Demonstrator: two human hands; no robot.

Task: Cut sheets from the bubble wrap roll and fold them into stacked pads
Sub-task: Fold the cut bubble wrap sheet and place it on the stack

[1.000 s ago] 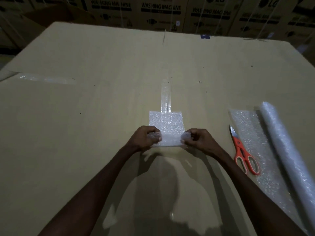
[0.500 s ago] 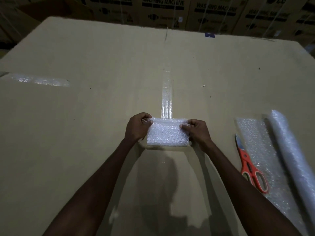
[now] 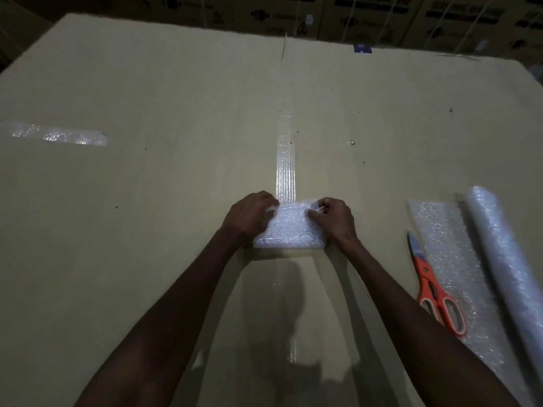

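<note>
A broad sheet of tan cardboard (image 3: 147, 230) served as the work surface in a dim storeroom, with printed cartons (image 3: 367, 16) stacked along its far edge. A strip of clear tape (image 3: 285, 168) ran down the middle seam of the cardboard, and another glinting strip of tape (image 3: 58, 136) lay far off to the left. Near the centre, at the near end of the middle strip, a folded pad of bubble wrap (image 3: 289, 229) rested flat on the cardboard, held between both hands. The left hand (image 3: 249, 218) covered the pad's left end, its fingers curled over the upper left corner and pinching the wrap there. The right hand (image 3: 333, 220) gripped the right end, with thumb and fingers closed on the upper right corner. Both forearms reached in from the bottom of the view. Well to the right, apart from the hands, orange-handled scissors (image 3: 435, 292) lay closed, blades pointing away from the person, resting partly on the unrolled tail (image 3: 452, 259) of the bubble wrap roll (image 3: 505, 259). The roll itself lay just beside that flat tail, along the right edge of the view.
</note>
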